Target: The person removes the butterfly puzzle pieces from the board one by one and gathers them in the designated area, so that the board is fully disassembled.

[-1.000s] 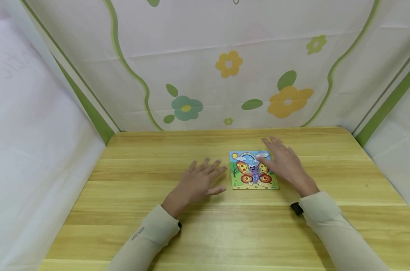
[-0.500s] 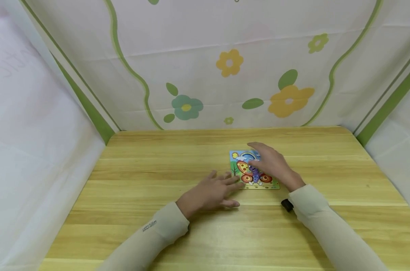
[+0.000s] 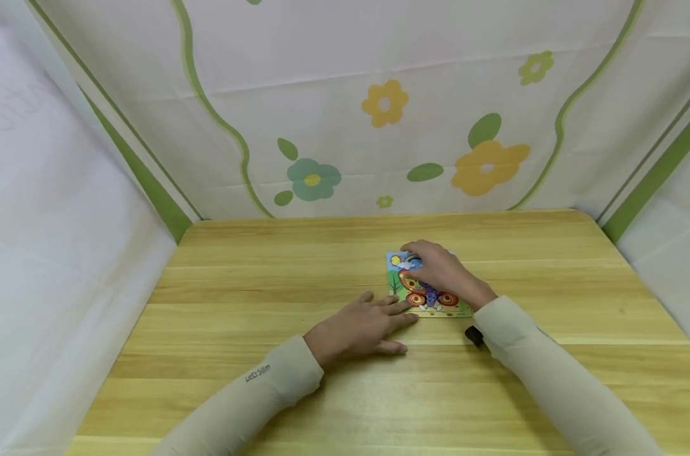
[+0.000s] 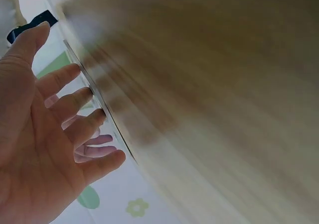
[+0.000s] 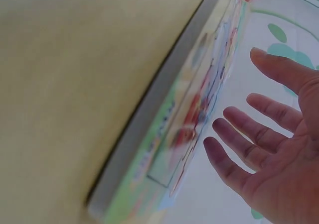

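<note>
A square picture board (image 3: pixel 430 311) with a cartoon butterfly, a sun and a rainbow lies flat on the wooden table; it looks like a puzzle. Its lower left edge is under the fingertips of my left hand (image 3: pixel 358 326), whose fingers are spread and nearly straight. Over the upper middle of the board is my right hand (image 3: pixel 441 269), hiding part of the butterfly. In the right wrist view the right hand (image 5: pixel 279 139) has loosely bent fingers with a gap between them and the board (image 5: pixel 184 129). The left wrist view shows the board's thin edge (image 4: pixel 107 104) at the left fingertips.
The wooden table (image 3: pixel 236 272) extends around the board on all sides. A white curtain (image 3: pixel 322 63) with printed flowers hangs behind its far edge, and white cloth (image 3: pixel 65 253) hangs at the left. Dark bands sit at both wrists.
My left hand has moved right, from beside the board onto its lower left edge. My right hand has shifted left and inward over the picture. The board stays in place.
</note>
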### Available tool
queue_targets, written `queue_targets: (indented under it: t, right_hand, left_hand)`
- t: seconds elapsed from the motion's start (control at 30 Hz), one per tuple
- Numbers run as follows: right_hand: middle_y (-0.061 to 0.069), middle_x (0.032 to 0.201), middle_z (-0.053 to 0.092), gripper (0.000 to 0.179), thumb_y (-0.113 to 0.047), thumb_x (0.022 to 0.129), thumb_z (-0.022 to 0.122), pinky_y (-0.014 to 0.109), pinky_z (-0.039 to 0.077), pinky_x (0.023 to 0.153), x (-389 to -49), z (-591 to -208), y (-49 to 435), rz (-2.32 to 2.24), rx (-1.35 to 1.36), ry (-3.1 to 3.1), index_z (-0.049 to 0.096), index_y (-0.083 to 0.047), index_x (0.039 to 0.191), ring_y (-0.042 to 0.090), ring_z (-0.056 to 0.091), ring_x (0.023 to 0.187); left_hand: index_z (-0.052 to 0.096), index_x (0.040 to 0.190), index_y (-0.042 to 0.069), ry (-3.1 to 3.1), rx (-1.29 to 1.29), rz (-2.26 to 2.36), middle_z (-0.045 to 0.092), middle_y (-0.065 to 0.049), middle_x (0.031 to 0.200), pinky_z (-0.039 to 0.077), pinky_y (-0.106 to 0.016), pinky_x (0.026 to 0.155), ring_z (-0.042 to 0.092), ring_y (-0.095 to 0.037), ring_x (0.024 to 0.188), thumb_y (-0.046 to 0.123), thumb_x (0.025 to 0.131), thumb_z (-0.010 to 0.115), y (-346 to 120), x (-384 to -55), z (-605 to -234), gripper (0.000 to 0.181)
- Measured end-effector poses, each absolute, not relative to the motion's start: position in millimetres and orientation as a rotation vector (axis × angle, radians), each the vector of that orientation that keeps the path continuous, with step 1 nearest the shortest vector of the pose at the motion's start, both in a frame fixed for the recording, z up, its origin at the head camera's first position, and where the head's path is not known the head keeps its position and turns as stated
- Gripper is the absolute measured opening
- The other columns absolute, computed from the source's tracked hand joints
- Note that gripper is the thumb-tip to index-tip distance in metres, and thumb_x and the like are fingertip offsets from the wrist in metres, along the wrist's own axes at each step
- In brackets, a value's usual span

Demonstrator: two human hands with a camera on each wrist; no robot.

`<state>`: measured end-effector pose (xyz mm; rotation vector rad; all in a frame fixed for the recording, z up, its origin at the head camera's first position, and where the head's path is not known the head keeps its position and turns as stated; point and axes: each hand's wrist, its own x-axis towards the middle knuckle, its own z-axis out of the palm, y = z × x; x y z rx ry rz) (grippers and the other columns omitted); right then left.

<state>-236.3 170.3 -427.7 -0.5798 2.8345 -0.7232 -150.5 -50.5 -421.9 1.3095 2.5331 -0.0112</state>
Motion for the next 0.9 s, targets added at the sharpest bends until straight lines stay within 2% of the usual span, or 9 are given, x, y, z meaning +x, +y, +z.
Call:
queue_targets:
  t: [0.13, 0.47, 0.9]
  right_hand:
    - [0.022, 0.14, 0.064, 0.058, -0.024, 0.097, 0.077, 0.056, 0.053, 0.101, -241, -429, 168, -0.711, -0.614, 2.819, 0.057, -0.001, 0.147, 0.038, 0.064, 0.123]
    - [0.021, 0.14, 0.064, 0.053, -0.019, 0.097, 0.077, 0.058, 0.051, 0.105, -247, -436, 169, -0.72, -0.637, 2.813, 0.06, 0.0, 0.143, 0.04, 0.06, 0.128]
    - [0.02, 0.138, 0.063, 0.05, -0.019, 0.096, 0.078, 0.057, 0.053, 0.101, -252, -440, 168, -0.686, -0.671, 2.836, 0.062, -0.002, 0.14, 0.04, 0.059, 0.126]
  left_hand:
    - [0.032, 0.166, 0.032, 2.53, 1.32, -0.029, 0.027, 0.005, 0.174, 0.033, -0.057, 0.125, 0.027, -0.021, 0.161, 0.062, 0.108, 0.04, -51, -152, -424, 0.066]
    - [0.029, 0.167, 0.032, 2.514, 1.355, -0.017, 0.024, 0.004, 0.175, 0.039, -0.057, 0.121, 0.026, -0.022, 0.162, 0.06, 0.108, 0.043, -54, -154, -427, 0.067]
    - [0.028, 0.167, 0.031, 2.531, 1.396, -0.068, 0.026, 0.004, 0.175, 0.042, -0.056, 0.12, 0.026, -0.021, 0.161, 0.058, 0.107, 0.047, -56, -154, -429, 0.068]
